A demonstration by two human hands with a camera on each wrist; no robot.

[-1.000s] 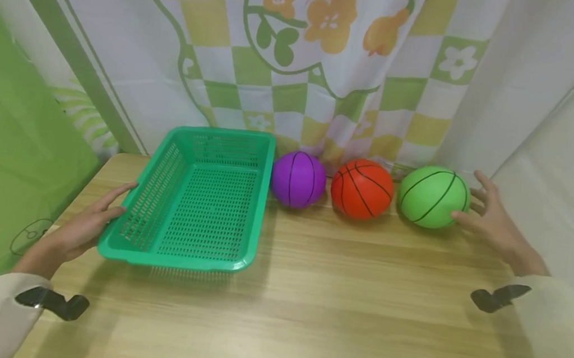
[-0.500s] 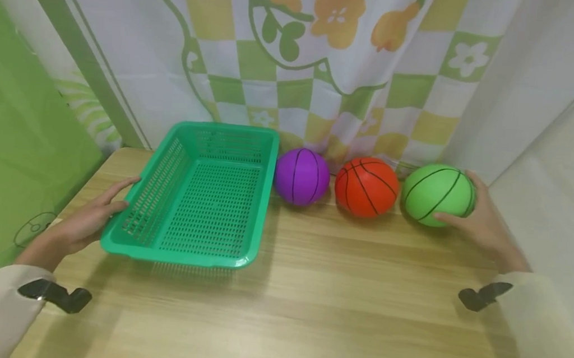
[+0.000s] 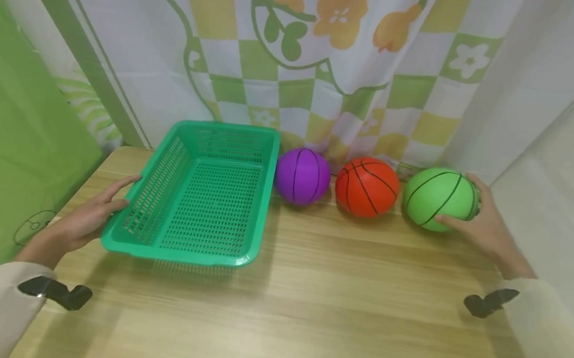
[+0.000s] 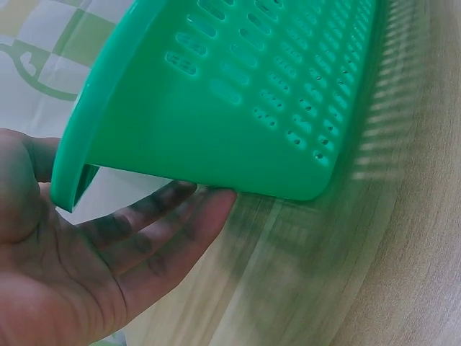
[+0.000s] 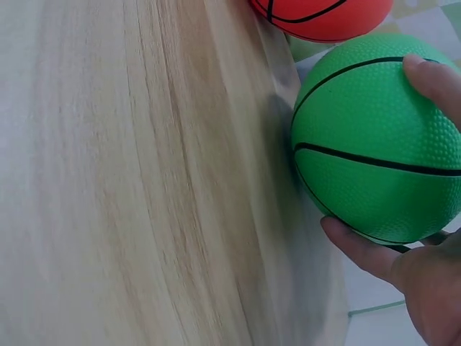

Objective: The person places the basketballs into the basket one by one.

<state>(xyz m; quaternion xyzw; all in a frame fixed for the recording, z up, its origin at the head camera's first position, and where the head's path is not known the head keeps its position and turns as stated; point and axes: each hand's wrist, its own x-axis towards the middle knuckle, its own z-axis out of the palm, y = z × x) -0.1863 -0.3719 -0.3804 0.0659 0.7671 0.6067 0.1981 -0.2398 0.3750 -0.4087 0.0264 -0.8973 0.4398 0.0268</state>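
Observation:
A green plastic basket [image 3: 208,212] with slotted walls stands at the left of the wooden table. My left hand [image 3: 89,217] holds its left rim. In the left wrist view several fingers [image 4: 173,245] reach below the rim along the outer wall, and the thumb is partly hidden behind the rim. At the far right my right hand [image 3: 488,228] grips a green toy basketball [image 3: 439,199], thumb across its front and fingers round its far right side. In the right wrist view, the ball [image 5: 374,137] is held between spread digits beside the table's edge.
Between basket and green ball, a purple ball [image 3: 302,177] sits close to the basket's right wall, with a red ball [image 3: 367,186] to its right. A checkered curtain [image 3: 294,89] hangs right behind the table [image 3: 337,306]. Green fabric [image 3: 28,125] borders the left side.
My right hand has closed in from beside the green ball and now grips it; the ball has shifted slightly toward me, away from the red one. The left hand has stayed on the rim.

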